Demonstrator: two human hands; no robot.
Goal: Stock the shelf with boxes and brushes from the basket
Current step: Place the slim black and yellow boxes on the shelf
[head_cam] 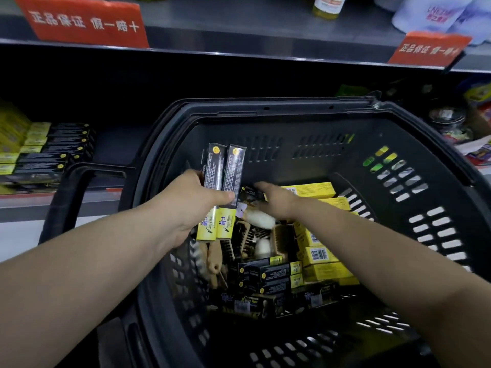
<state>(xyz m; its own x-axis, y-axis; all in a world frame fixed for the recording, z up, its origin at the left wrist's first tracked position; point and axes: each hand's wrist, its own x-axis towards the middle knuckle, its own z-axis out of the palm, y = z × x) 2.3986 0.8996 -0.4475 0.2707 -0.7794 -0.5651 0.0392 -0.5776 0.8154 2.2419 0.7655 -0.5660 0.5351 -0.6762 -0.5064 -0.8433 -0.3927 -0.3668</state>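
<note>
Black basket (305, 349): holds yellow-and-black boxes (271, 274) and wooden brushes (247, 240), heaped. Left hand (191, 205): fingers grip two long boxes (223, 176), upright above the heap. Right hand (279, 200): palm down, reaching onto a dark box (249, 193); grip cannot be told. Shelf (111, 152) beyond, left: matching stacked boxes (53, 150).

The slogan "正品保证 假一赔十" is displayed in white on a red sign (82, 22) and a second red sign (429, 47); "爵士" is printed on two held boxes (223, 176).
</note>
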